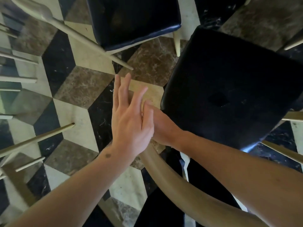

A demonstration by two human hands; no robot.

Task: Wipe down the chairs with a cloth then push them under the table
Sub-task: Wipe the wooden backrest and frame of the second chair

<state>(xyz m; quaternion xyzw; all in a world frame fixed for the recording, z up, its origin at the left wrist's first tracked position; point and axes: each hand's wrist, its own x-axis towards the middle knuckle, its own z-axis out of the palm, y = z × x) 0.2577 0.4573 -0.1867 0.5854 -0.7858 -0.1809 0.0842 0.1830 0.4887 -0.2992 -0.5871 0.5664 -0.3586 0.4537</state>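
Wooden backrest (164, 171) under right hand (161, 125); left hand (129, 122) straight-fingered.

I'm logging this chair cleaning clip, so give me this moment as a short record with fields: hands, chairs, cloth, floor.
left hand: left hand, fingers straight and spread, holds nothing, its palm edge against the right hand
right hand: right hand, mostly hidden behind the left; grip cannot be told
near chair: black seat, its curved pale backrest passing under the hands
far chair: second black seat, beyond the near one
cloth: none visible
floor: patterned tiles in black, brown and cream
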